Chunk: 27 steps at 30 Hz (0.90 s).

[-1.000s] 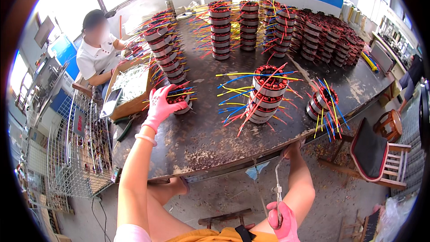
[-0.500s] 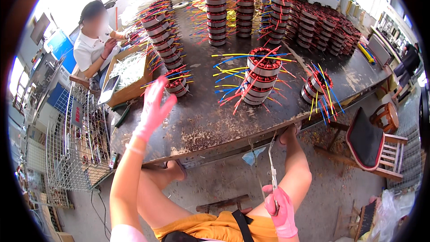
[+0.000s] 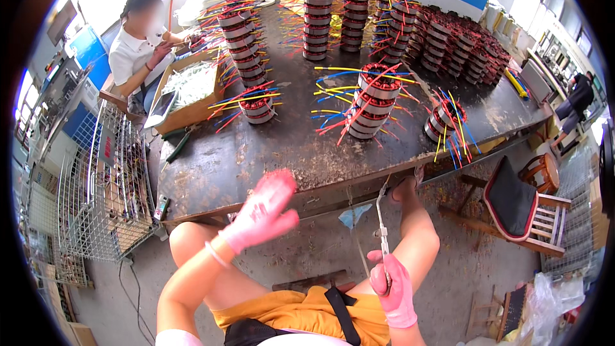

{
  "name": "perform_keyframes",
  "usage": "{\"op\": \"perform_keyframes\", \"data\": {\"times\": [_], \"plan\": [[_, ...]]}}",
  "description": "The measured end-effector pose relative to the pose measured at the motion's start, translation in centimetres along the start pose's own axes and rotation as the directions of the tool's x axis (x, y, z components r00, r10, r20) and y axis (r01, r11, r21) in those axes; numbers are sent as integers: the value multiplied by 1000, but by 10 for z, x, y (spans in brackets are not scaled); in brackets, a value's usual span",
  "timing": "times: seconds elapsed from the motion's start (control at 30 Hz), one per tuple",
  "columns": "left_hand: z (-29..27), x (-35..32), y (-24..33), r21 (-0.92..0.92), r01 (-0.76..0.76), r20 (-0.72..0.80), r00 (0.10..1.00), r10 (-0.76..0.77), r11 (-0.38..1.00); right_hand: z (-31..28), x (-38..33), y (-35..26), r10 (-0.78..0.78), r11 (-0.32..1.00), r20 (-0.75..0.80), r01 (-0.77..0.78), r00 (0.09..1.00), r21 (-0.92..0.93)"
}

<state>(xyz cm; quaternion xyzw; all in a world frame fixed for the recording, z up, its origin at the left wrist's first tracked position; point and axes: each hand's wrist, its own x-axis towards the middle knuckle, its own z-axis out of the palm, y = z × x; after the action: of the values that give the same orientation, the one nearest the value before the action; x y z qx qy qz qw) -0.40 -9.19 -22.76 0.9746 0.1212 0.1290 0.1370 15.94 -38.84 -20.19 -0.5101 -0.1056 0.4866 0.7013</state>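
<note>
My left hand (image 3: pixel 261 213), in a pink-stained glove, hovers over the table's front edge with fingers stretched out and nothing in it. My right hand (image 3: pixel 398 287), gloved alike, grips the handle of a slim metal torch (image 3: pixel 384 230) with a bent neck; its tip points up beside the table edge. On the table, past my left hand, stands a short stack of motor stators (image 3: pixel 257 110) with red windings and coloured lead wires. A taller stator stack (image 3: pixel 370 115) stands mid-table, and a tilted short one (image 3: pixel 442 122) sits near the right edge.
More stator stacks (image 3: pixel 317 25) line the table's back. A box of white pieces (image 3: pixel 192 93) and dark-green-handled pliers (image 3: pixel 178 146) lie at left, near a seated person (image 3: pixel 138 54). A wire cart (image 3: pixel 102 186) is at left, a chair (image 3: pixel 512 202) at right.
My left hand has drawn back from beside the short left stack to the table's front edge. The right hand still grips the torch. The view has shifted slightly.
</note>
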Motion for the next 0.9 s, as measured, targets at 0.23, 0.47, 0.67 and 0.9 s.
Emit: {"op": "perform_keyframes", "data": {"times": [0.23,0.47,0.67,0.9], "plan": [[27,-2,18,-33,-176,40,983,177,984,-5,-6,0,-22,1000,-18,22,1000,23],[11,35,-24,32,32,-57,998,-31,999,-8,-3,-2,-40,999,-9,40,999,-10],[47,11,37,-207,-420,128,884,450,884,-6,-1,-3,-30,999,-31,30,999,18],[22,49,-13,111,-31,-28,999,34,993,-7,-3,-13,-51,999,-16,51,999,19]]}}
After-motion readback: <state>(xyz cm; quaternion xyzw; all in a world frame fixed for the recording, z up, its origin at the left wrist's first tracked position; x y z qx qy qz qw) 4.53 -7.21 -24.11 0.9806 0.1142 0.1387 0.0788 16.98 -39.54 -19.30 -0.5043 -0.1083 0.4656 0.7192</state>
